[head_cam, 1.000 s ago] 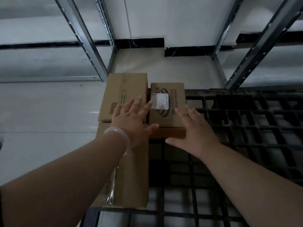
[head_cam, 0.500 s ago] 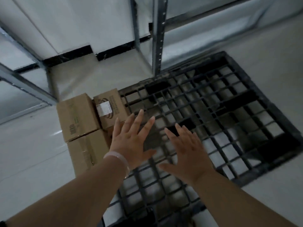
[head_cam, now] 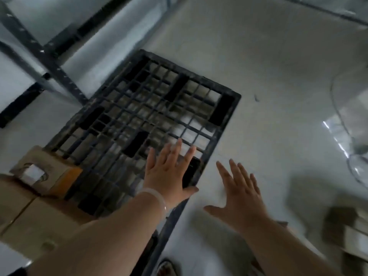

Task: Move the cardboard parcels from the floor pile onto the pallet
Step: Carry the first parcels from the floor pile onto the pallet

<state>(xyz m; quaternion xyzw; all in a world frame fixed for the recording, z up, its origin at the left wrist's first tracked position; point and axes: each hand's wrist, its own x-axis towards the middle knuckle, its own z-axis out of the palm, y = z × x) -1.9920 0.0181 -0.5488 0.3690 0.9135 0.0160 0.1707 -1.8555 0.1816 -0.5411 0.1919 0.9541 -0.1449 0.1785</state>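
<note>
Head view: both my hands are spread flat with straight fingers, holding nothing. My left hand [head_cam: 169, 176], a pale bracelet [head_cam: 153, 196] at its wrist, hovers over the near right corner of the black grid pallet [head_cam: 139, 108]. My right hand [head_cam: 241, 194] is over the bare floor [head_cam: 268, 96] just beside the pallet's edge. Cardboard parcels [head_cam: 39, 220] sit at the pallet's left corner, touching each other. The floor pile [head_cam: 346, 222] shows blurred on my right.
</note>
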